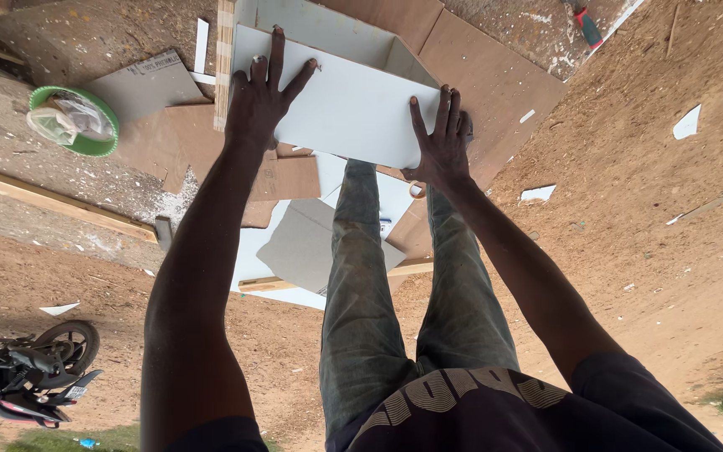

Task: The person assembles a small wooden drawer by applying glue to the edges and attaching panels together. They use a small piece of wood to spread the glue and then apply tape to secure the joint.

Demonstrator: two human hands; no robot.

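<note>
**Q:** What do the two hands do, and on what?

**A:** Both press flat on the near panel of a white board box, an open, unfinished carcass standing on brown hardboard sheets laid over bare earth. The left hand spreads its fingers over the panel's upper left corner; the right hand lies open near the lower right edge. Neither hand closes around anything: the palms and fingers bear against the surface rather than clasp it.

**Q:** Why that placement?

**A:** Hands set at opposite corners appear to steady the panel against the box's side walls, judging by how it leans on them. The person stands directly over it, both legs just behind the panel.

**Q:** What surrounds the work?

**A:** Offcuts of grey and white board lie at the feet. A green bowl holding clear plastic bags sits to the left, beside a timber batten. A motorcycle is parked well apart.
</note>
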